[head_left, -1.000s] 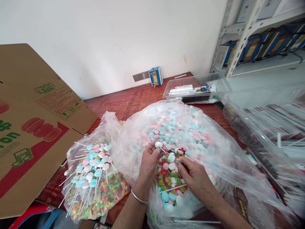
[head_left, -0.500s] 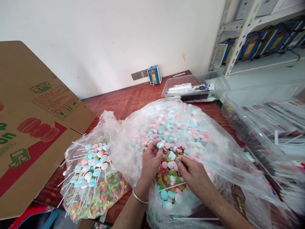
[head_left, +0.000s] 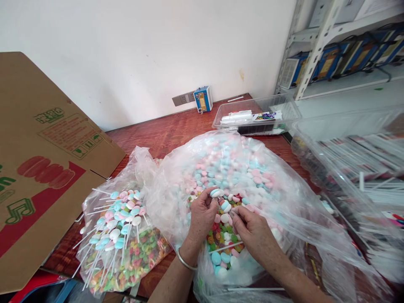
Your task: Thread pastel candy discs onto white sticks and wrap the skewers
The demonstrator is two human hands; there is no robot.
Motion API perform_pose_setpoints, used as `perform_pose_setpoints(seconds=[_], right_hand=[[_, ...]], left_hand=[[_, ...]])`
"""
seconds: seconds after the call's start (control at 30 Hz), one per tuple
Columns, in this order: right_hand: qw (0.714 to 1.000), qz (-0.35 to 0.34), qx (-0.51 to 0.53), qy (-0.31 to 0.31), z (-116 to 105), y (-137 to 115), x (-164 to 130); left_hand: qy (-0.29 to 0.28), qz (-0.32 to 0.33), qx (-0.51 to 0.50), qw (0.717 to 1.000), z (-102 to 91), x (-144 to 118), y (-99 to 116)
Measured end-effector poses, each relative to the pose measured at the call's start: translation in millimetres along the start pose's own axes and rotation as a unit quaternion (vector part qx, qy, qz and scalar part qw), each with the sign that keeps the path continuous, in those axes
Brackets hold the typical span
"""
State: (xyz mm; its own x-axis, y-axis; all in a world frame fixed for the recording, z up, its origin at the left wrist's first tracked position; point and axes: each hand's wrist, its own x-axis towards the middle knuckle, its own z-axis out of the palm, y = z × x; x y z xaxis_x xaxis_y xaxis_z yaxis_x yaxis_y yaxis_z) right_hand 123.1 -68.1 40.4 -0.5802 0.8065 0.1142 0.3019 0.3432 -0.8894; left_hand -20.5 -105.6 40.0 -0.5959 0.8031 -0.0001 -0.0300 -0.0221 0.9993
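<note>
My left hand (head_left: 204,212) pinches a white and pale blue marshmallow candy (head_left: 216,193) between thumb and fingers, above an opened clear plastic bag (head_left: 176,168). Close beside it, my right hand (head_left: 249,227) has thumb and forefinger pressed together; what they grip is too small to make out. Just left of those fingertips is a layered blue and white candy (head_left: 226,206); whether it is held I cannot tell. Below the hands are ring-shaped gummies (head_left: 222,235), pastel candies (head_left: 217,257) and a white stick (head_left: 225,247).
Candies on white sticks (head_left: 116,219) lie piled on a bag of gummy rings (head_left: 142,252) at left. Beyond stands a cardboard box (head_left: 59,168). Clear plastic bins (head_left: 217,120) stand at back and right. A blue device (head_left: 203,99) is by the wall socket (head_left: 183,99).
The marshmallow candy in my left hand has turned to lie flatter at the fingertips. My right hand has shifted slightly left, closer to the left one. The whole view has moved a little.
</note>
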Motion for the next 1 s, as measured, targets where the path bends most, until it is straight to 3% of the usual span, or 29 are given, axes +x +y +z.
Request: perform_pose_setpoints(seconds=[0.3, 0.5, 0.57, 0.67, 0.8, 0.93, 1.0], right_hand=[[0.999, 0.017, 0.030, 0.008, -0.1, -0.9, 0.9], [0.994, 0.054, 0.099, 0.004, 6.1, 0.6, 0.4], [0.990, 0.062, 0.127, 0.007, 9.2, 5.3, 0.8], [0.989, 0.050, 0.134, 0.030, 11.6, 13.9, 1.8], [0.993, 0.021, 0.107, 0.036, 9.8, 14.6, 1.2], [0.998, -0.018, 0.045, 0.034, 5.6, 2.8, -0.3], [0.999, -0.029, 0.008, 0.017, 3.4, -1.3, -0.7]], left_hand=[[-0.009, 0.048, 0.088, 0.995, 0.0, -2.5, -17.4], [-0.010, 0.074, 0.145, 0.987, -0.9, -9.1, -14.3], [-0.028, 0.059, 0.092, 0.994, -0.1, -12.5, -10.2], [-0.043, 0.014, -0.073, 0.996, 4.3, -15.0, -2.0], [-0.022, -0.060, -0.282, 0.957, 16.8, -11.1, 11.5], [-0.033, -0.123, -0.361, 0.924, 30.4, -7.1, 20.1], [-0.008, -0.126, -0.386, 0.914, 33.8, -5.1, 21.6]])
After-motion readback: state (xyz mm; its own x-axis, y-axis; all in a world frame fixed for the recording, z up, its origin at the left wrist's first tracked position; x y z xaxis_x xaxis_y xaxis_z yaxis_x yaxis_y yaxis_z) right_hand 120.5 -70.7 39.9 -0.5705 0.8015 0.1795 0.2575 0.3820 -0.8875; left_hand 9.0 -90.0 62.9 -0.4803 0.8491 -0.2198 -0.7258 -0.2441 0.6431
